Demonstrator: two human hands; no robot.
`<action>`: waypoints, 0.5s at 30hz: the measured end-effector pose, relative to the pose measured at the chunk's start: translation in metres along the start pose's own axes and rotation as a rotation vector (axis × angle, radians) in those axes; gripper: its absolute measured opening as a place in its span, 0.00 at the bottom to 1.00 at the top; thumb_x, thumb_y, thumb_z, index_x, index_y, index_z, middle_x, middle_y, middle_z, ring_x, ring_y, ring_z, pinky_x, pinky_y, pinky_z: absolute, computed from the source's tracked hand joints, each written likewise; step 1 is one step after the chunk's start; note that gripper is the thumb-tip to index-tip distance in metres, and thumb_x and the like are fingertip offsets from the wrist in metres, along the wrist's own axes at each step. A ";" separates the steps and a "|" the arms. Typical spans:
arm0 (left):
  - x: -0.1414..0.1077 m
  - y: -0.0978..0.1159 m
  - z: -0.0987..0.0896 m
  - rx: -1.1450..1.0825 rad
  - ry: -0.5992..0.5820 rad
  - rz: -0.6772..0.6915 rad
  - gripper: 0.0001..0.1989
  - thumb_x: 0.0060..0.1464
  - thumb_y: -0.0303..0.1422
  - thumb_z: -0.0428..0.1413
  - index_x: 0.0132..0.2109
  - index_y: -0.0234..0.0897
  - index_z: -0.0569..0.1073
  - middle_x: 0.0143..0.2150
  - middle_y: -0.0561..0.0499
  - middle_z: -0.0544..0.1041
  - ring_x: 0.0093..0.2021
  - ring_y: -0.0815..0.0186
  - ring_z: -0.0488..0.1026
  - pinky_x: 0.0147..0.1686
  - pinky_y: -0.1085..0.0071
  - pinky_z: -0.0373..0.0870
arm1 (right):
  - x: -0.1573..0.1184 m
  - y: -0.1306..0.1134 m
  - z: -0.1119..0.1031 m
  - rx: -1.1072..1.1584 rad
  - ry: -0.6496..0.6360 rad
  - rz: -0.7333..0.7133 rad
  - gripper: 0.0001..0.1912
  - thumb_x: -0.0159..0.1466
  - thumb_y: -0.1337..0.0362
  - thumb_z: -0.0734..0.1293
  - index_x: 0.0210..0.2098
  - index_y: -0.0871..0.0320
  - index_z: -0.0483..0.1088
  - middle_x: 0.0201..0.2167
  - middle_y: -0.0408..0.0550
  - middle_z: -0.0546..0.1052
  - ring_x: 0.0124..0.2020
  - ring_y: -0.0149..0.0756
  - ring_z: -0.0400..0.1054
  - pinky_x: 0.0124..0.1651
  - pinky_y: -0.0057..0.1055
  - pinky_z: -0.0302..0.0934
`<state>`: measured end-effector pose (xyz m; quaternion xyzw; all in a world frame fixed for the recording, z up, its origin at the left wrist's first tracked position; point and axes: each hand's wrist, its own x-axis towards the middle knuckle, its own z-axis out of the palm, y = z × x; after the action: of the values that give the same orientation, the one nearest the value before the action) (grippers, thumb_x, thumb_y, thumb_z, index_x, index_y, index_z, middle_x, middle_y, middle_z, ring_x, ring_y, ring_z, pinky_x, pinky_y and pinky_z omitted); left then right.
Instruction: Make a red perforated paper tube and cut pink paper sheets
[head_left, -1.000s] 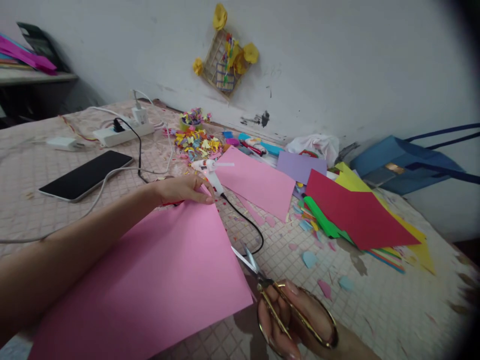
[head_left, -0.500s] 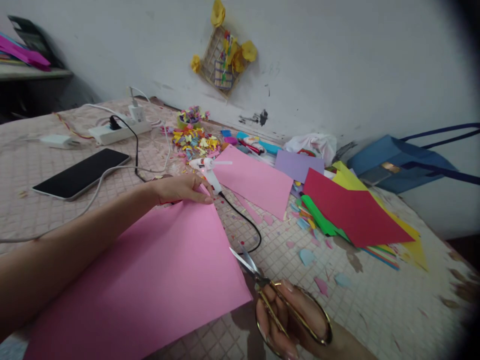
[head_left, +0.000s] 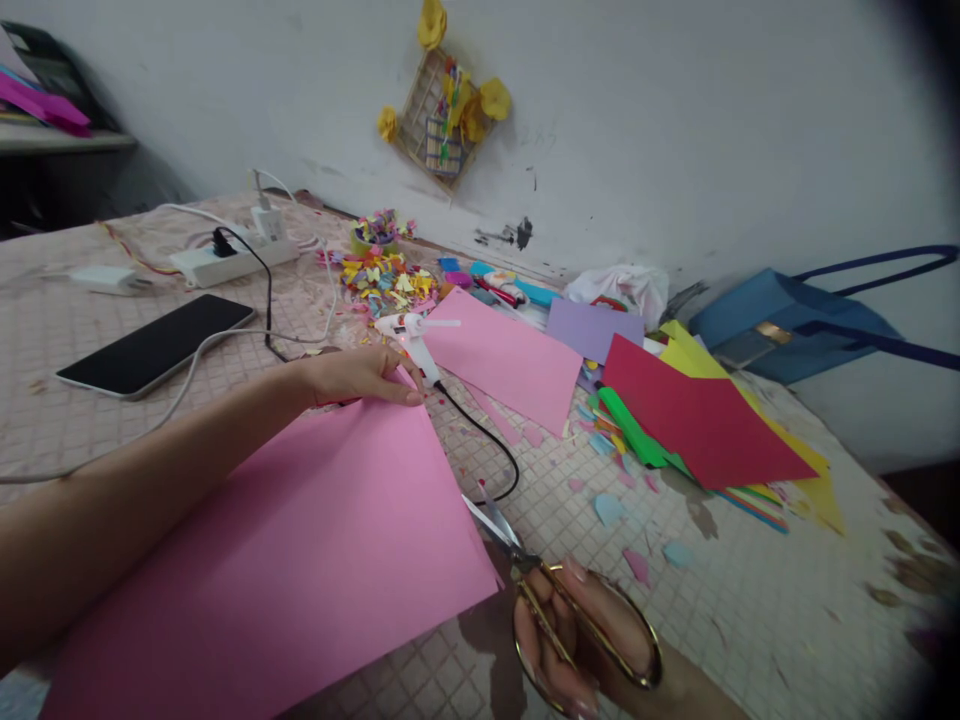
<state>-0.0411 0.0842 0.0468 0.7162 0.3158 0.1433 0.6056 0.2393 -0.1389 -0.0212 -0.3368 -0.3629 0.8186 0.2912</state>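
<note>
My left hand (head_left: 367, 376) pinches the far corner of a large pink paper sheet (head_left: 300, 540), with the forearm lying across the sheet's left side. Gold-handled scissors (head_left: 529, 565) are in my right hand (head_left: 577, 640), fingers through the loops. Their blades stand partly apart at the sheet's right edge; whether they touch the paper I cannot tell. Just beyond my left hand lies a white glue gun (head_left: 416, 340) with a black cord. Behind it is a smaller pink sheet (head_left: 510, 360).
A black-screened phone (head_left: 157, 345) and a power strip (head_left: 232, 260) with cables lie at the left. Paper scraps (head_left: 386, 280) are heaped at the back. Red paper (head_left: 690, 415), purple paper (head_left: 596, 330) and a blue bag (head_left: 787, 325) occupy the right.
The view has shifted slightly, so the background sits a little further left. Both hands, the sheet and the scissors keep nearly the same positions.
</note>
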 end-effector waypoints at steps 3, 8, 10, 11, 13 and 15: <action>0.000 -0.001 -0.001 -0.012 -0.028 -0.003 0.12 0.47 0.40 0.64 0.31 0.35 0.76 0.21 0.56 0.71 0.21 0.74 0.66 0.21 0.81 0.64 | 0.000 0.001 0.000 0.005 0.003 0.010 0.46 0.63 0.34 0.42 0.26 0.67 0.71 0.08 0.40 0.61 0.08 0.24 0.49 0.11 0.22 0.42; 0.001 -0.002 -0.001 -0.024 -0.040 0.014 0.12 0.47 0.40 0.64 0.31 0.34 0.76 0.22 0.56 0.72 0.22 0.74 0.66 0.22 0.81 0.65 | -0.002 0.000 0.003 -0.006 0.018 -0.008 0.47 0.64 0.35 0.42 0.27 0.68 0.73 0.08 0.40 0.61 0.08 0.24 0.50 0.13 0.21 0.45; 0.002 -0.002 -0.002 -0.010 -0.038 0.019 0.12 0.47 0.40 0.64 0.31 0.34 0.77 0.22 0.55 0.72 0.22 0.73 0.66 0.22 0.81 0.65 | -0.002 0.000 0.003 -0.019 0.020 0.006 0.47 0.63 0.33 0.42 0.27 0.68 0.73 0.08 0.39 0.60 0.08 0.23 0.49 0.12 0.21 0.44; 0.002 -0.003 -0.002 -0.004 -0.037 0.019 0.12 0.47 0.40 0.64 0.31 0.35 0.77 0.22 0.55 0.73 0.22 0.73 0.67 0.23 0.80 0.65 | -0.002 0.000 0.004 -0.027 0.028 0.010 0.47 0.62 0.33 0.42 0.26 0.67 0.72 0.08 0.38 0.59 0.07 0.23 0.49 0.12 0.21 0.43; 0.001 -0.004 -0.002 0.007 -0.037 0.013 0.12 0.47 0.41 0.64 0.32 0.35 0.77 0.22 0.55 0.73 0.22 0.73 0.67 0.23 0.80 0.65 | -0.002 -0.001 0.005 -0.043 0.045 0.016 0.47 0.62 0.33 0.42 0.26 0.67 0.72 0.08 0.38 0.59 0.07 0.23 0.49 0.12 0.21 0.42; 0.001 -0.004 -0.003 0.017 -0.035 0.007 0.13 0.47 0.41 0.63 0.32 0.35 0.76 0.22 0.56 0.72 0.22 0.73 0.67 0.23 0.80 0.64 | -0.003 -0.003 0.006 -0.048 0.058 0.027 0.46 0.62 0.33 0.43 0.26 0.66 0.72 0.07 0.38 0.59 0.07 0.23 0.49 0.12 0.21 0.42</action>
<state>-0.0429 0.0871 0.0435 0.7250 0.3037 0.1302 0.6043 0.2369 -0.1421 -0.0150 -0.3720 -0.3694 0.8034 0.2824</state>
